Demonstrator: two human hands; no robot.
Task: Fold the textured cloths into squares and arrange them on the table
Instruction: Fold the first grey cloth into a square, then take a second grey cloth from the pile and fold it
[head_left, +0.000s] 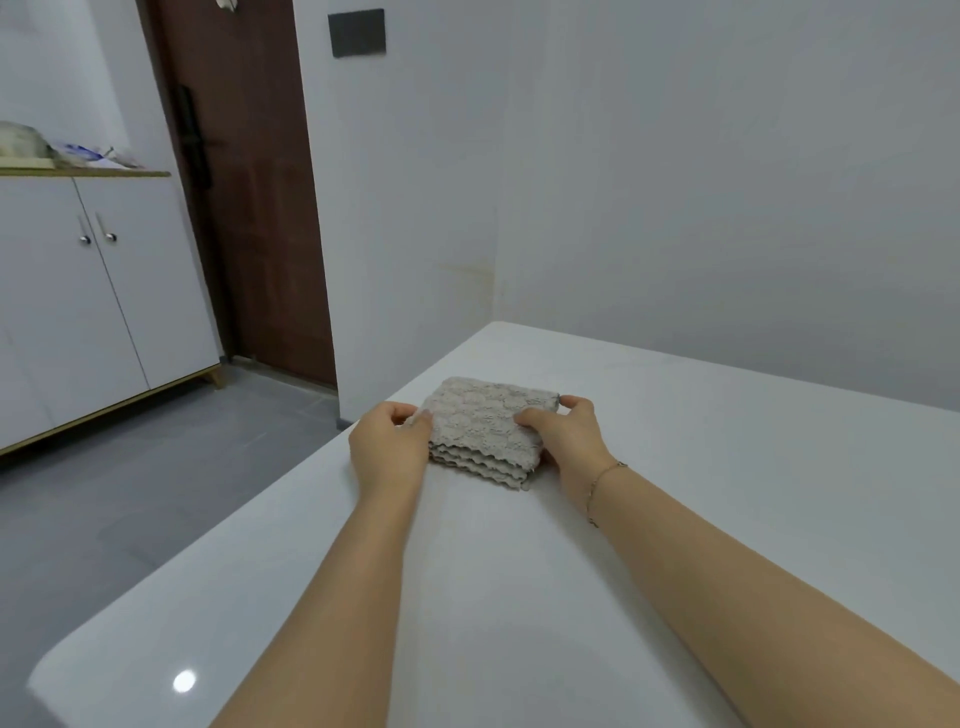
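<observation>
A stack of folded grey textured cloths (485, 431) sits on a white worktop (675, 467), near its far left edge. The left hand (387, 444) grips the stack's left side with curled fingers; the right hand (569, 436) pinches its right side, thumb on top.

Upper left: white cabinet (78, 291) with cluttered top, brown door (249, 182) beside it; dark wall plate (357, 32) upper centre.
</observation>
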